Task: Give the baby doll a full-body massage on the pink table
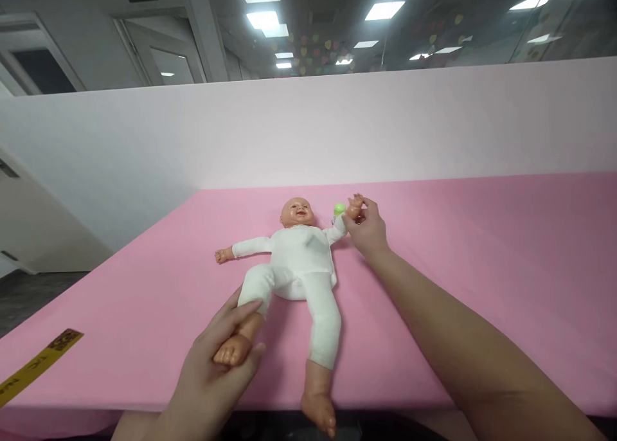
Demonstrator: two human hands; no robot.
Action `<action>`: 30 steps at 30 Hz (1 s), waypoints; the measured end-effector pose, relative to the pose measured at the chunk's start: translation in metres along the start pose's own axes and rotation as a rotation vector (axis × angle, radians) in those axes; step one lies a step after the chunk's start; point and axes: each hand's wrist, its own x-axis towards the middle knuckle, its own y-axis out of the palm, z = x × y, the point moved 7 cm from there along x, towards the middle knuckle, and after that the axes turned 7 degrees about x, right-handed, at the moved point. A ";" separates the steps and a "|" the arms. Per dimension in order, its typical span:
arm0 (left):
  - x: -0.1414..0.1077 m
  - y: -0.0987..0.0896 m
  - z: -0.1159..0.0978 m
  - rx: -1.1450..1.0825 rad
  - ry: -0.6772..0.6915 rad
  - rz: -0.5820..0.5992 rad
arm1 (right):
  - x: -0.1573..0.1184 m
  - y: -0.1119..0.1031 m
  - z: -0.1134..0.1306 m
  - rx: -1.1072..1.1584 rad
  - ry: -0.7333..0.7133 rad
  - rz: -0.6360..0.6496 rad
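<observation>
A baby doll [301, 254] with a white cloth body lies on its back on the pink table, head away from me. My left hand [212, 364] is wrapped round the doll's lower leg and foot at the left. At the right, my right hand [369, 229] grips the doll's raised wrist between thumb and fingers. Just behind that arm stands a small item with a green top [339, 208], partly hidden. The doll's other arm stretches out to the left, and its other foot reaches over the table's front edge.
The pink table [482, 254] ends at a white partition [337, 126] at the back. A yellow strip with black print [41, 366] lies at the front left. Beyond the left edge are a door and dark floor.
</observation>
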 end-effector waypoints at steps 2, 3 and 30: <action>0.011 0.005 -0.003 -0.048 0.008 0.017 | -0.015 0.017 0.030 -0.009 -0.190 0.097; 0.017 0.008 -0.005 -0.071 0.014 0.032 | -0.024 0.027 0.041 -0.049 -0.274 0.164; 0.008 0.009 0.001 0.006 0.066 0.034 | -0.035 0.049 0.035 -0.232 -0.310 0.380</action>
